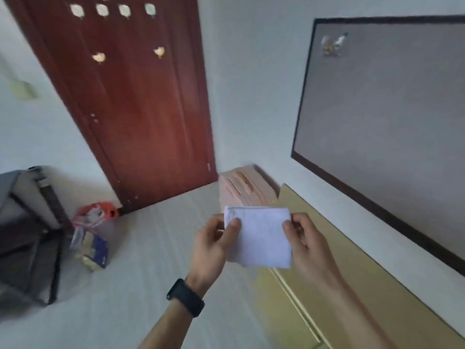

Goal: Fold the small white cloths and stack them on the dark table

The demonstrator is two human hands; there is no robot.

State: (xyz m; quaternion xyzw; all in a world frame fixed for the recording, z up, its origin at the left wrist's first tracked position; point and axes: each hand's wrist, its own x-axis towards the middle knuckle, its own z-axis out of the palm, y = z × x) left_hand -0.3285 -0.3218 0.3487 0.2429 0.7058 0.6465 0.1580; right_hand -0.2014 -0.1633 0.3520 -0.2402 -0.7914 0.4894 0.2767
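A small white cloth (261,238), folded into a rough rectangle, hangs in the air in front of me. My left hand (214,245) pinches its upper left corner between thumb and fingers. My right hand (307,243) pinches its upper right edge the same way. A black band sits on my left wrist. The cloth is held above the floor and the near edge of a yellow-green cabinet top (352,285). No dark table shows in the view, and no other white cloths are visible.
A red-brown door (141,96) stands ahead. A pink box (244,190) sits beside the cabinet by the wall. A dark-framed grey board (390,109) hangs at right. At left are a grey bag (27,235) and plastic packets (93,235) on the pale floor.
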